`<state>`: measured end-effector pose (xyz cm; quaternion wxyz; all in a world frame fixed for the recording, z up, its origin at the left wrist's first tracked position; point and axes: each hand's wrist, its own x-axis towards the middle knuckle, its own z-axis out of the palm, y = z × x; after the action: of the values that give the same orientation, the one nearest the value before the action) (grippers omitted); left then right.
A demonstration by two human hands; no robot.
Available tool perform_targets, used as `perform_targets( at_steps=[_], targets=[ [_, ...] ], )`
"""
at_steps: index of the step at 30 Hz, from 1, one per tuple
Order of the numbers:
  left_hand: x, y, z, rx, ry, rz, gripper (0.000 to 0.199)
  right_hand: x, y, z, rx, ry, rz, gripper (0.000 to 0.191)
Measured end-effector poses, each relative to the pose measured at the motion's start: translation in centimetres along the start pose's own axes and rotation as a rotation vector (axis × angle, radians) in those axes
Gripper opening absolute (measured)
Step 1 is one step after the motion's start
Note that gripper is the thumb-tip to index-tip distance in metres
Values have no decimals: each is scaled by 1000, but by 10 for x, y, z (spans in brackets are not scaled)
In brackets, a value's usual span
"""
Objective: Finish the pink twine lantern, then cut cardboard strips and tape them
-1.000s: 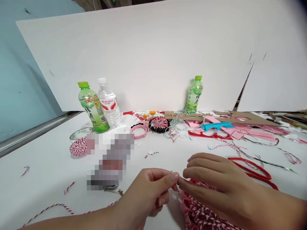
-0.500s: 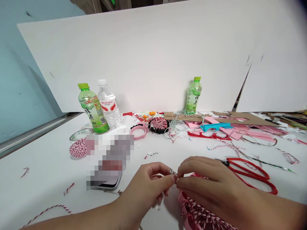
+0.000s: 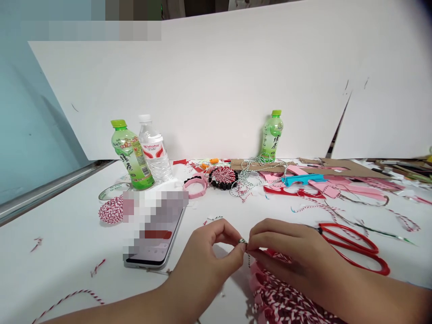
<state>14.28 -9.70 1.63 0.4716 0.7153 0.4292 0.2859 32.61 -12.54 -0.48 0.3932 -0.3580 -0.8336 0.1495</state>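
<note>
My left hand (image 3: 214,258) pinches a thin green-and-white twisted string (image 3: 242,241) between thumb and index finger. Right beside it, the fingertips of my right hand (image 3: 293,245) are pressed together on the same string, and a short end hangs below them. Under my right hand lies a round piece of coiled red-and-white cord (image 3: 286,299) with a pink looped edging, partly hidden by the hand and cut off by the frame. Scissors with red handles (image 3: 385,270) rest right of my right hand, their blades mostly hidden.
Left on the white table are a phone (image 3: 148,254), a red-and-white cord coil (image 3: 110,210), a tape roll (image 3: 113,192), a green bottle (image 3: 137,168) and a clear bottle (image 3: 162,168). Behind stand another green bottle (image 3: 271,137), tangled string (image 3: 248,175) and pink scraps (image 3: 367,191).
My left hand has risen slightly and its fingers curl closer to the string. More of the coiled cord piece shows below my right hand. The view has shifted a little.
</note>
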Motion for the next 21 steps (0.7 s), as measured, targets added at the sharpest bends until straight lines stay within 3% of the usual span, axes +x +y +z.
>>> perform_targets(
  at_steps=[8, 16, 21],
  targets=[
    [1, -1, -2, -81, -7, -32, 5, 1, -2, 0, 37, 21, 108, 13],
    [-4, -8, 4, -7, 59, 26, 10, 1, -2, 0, 7, -2, 85, 14],
    [-6, -16, 7, 12, 55, 101, 14, 7, -4, -1, 12, -24, 197, 12]
  ],
)
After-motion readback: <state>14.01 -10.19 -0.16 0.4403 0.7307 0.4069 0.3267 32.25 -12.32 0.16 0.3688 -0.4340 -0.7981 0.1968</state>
